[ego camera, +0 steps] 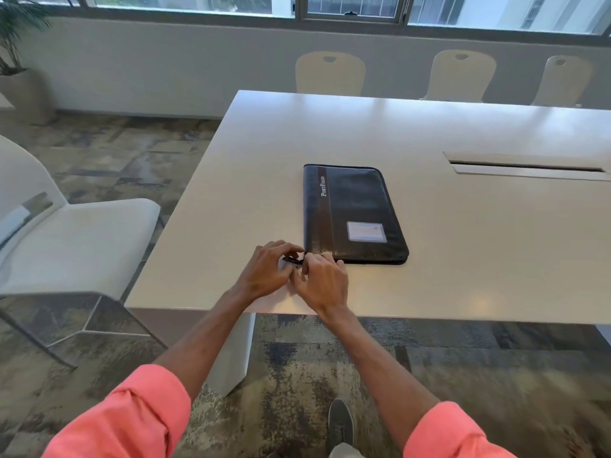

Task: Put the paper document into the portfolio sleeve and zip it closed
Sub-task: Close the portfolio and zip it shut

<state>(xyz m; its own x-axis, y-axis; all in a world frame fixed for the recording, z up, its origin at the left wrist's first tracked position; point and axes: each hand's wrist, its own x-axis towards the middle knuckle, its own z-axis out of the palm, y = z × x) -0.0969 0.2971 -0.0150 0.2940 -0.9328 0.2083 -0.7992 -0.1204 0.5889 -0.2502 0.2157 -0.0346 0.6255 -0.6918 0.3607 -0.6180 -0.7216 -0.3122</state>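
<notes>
Portfolio (355, 209): light, semi-stiff, probably slick. Left hand (264, 271) pinches zip pull (292, 260); right hand (322, 282) close beside, on near corner, grip unclear.

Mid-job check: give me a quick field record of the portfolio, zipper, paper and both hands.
portfolio: lies closed and flat on the white table, label side up
zipper pull: at the near-left corner, between the hands
left hand: pinches the zipper pull
right hand: holds the portfolio's near-left corner
paper: not visible
zip state: cannot tell
</notes>
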